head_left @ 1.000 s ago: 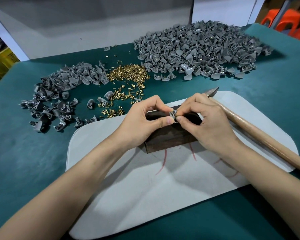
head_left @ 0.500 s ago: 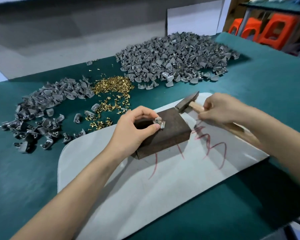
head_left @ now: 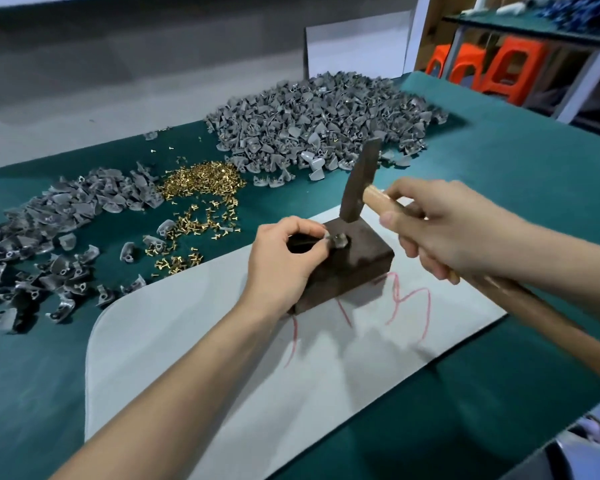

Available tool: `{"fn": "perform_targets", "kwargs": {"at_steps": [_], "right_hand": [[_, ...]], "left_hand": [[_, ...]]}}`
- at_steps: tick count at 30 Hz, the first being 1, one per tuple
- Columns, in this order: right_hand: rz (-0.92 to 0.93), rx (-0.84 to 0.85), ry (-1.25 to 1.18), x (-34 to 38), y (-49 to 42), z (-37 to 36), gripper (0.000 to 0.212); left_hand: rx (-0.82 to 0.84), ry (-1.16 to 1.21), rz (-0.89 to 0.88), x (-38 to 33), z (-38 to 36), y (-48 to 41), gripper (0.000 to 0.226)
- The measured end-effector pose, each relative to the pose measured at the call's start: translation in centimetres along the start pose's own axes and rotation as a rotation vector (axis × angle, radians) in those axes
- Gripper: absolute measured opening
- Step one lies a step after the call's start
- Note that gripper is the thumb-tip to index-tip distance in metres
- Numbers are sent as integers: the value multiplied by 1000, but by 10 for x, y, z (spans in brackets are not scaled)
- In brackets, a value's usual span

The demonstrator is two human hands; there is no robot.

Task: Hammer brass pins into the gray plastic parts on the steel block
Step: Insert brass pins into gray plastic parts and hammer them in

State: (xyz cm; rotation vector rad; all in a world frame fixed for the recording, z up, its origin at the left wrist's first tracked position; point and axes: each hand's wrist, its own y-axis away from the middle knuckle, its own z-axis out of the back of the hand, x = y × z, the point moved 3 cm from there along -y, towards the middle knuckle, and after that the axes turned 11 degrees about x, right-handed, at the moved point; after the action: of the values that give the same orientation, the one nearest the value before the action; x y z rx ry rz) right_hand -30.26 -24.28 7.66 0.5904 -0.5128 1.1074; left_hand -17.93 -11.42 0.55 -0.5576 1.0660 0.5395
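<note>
A dark steel block (head_left: 354,265) sits on a pale grey mat (head_left: 222,341). On its top lies a small gray plastic part (head_left: 338,240), pinched at its left side by my left hand (head_left: 284,261). My right hand (head_left: 444,230) grips the wooden handle of a hammer (head_left: 361,181) close to the head. The hammer's steel head stands upright just above and behind the part, its lower face near the block's far edge. Whether a brass pin sits in the part I cannot make out.
A heap of brass pins (head_left: 201,188) lies on the green table (head_left: 499,174) left of the block. A large pile of gray parts (head_left: 319,123) lies behind, a smaller pile (head_left: 56,230) at the far left. Orange stools (head_left: 492,64) stand beyond the table's right edge.
My right hand left the part, took the hammer by its handle and raised it from the mat to above the block. My left hand stayed on the part.
</note>
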Motion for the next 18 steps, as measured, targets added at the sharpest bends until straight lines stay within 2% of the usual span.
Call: {"fn": "perform_targets", "kwargs": {"at_steps": [2, 5, 8, 13, 18], "right_hand": [[11, -10, 164, 10, 5, 7, 6], [2, 1, 276, 19, 11, 15, 13], [3, 16, 293, 22, 15, 17, 23], [3, 31, 295, 27, 14, 13, 20], [69, -37, 340, 33, 16, 11, 22]], "left_hand": [[-9, -8, -6, -3, -9, -3, 22], [-22, -13, -32, -5, -10, -4, 15], [-7, 3, -21, -6, -10, -3, 8], [0, -9, 0, -9, -8, -2, 9], [-31, -104, -11, -10, -8, -2, 10]]}}
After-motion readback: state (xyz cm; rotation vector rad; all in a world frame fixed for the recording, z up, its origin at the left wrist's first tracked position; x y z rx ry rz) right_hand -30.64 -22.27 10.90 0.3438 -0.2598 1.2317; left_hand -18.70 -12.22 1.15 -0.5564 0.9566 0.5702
